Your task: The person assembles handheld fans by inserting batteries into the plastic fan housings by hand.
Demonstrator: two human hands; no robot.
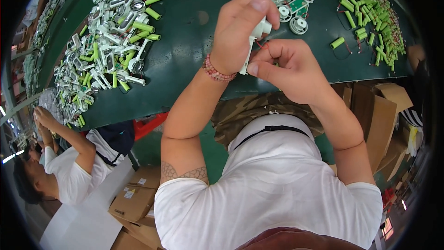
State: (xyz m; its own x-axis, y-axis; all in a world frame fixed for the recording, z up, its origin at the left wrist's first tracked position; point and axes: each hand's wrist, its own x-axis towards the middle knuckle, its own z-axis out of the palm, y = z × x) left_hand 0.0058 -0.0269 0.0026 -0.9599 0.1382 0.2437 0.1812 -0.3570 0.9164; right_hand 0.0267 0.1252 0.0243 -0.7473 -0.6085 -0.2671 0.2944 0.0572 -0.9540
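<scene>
One green table [185, 62] carries three heaps [108, 41]. Above its near edge, the left hand [233, 30] grips one white part [248, 56] in curled fingers; the right hand's [293, 67] fingers bend beside it, pinch unclear.

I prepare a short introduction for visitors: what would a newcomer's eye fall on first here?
Probably the heap of lime-green battery cells on the right side of the dark green table, and the heap of white plastic assemblies on its left. Between them, the left hand holds a white housing, with the right hand at its lower end beside a red wire.
</scene>
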